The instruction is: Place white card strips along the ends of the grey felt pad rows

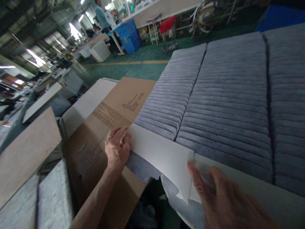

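My left hand (117, 147) is closed at the left end of a white card strip (162, 148), with the fingers curled. A small whitish bit shows between its fingers, too unclear to name. My right hand (224, 194) lies over the card with thumb and fingers apart, its fingertips touching near a seam where a second white strip (247, 178) begins. Both strips lie across grey felt-like fabric (144, 165). Beyond them, layered grey fabric pieces (224, 95) spread in overlapping rows. The near left strip has a torn corner.
Flattened cardboard (95, 140) with printed text and tape lies left of the fabric. Pale boards (28, 152) stand further left. Across the green floor (147, 71) are blue crates (130, 36), a stool with red cloth (167, 25) and a standing person (101, 16).
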`<state>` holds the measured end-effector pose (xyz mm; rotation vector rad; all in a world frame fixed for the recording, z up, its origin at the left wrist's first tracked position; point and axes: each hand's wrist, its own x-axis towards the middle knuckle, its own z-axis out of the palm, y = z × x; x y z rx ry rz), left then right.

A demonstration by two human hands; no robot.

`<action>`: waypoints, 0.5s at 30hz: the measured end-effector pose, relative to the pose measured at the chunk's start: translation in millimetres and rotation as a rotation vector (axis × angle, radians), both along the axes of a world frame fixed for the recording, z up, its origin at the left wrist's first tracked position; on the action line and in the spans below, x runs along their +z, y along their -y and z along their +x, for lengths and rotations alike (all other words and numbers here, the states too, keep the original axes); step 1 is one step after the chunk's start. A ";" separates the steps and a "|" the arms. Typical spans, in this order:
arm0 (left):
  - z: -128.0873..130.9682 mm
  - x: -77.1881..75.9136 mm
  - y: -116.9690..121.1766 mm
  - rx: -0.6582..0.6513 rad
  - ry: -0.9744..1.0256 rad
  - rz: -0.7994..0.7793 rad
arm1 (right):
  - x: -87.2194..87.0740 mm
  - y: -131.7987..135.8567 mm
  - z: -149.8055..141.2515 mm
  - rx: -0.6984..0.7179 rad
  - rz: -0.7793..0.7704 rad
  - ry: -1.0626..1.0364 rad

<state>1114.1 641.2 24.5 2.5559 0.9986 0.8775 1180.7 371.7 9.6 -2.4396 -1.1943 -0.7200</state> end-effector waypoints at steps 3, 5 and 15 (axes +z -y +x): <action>-9.4 6.4 20.0 -0.157 -0.067 0.167 | -0.8 2.2 1.2 0.037 -0.145 0.089; -16.8 10.8 36.6 -0.261 -0.110 0.171 | -0.3 2.4 1.1 0.024 -0.140 0.095; -33.6 2.2 64.6 -0.426 -0.252 0.163 | 9.5 -2.2 -3.6 -0.035 -0.110 0.067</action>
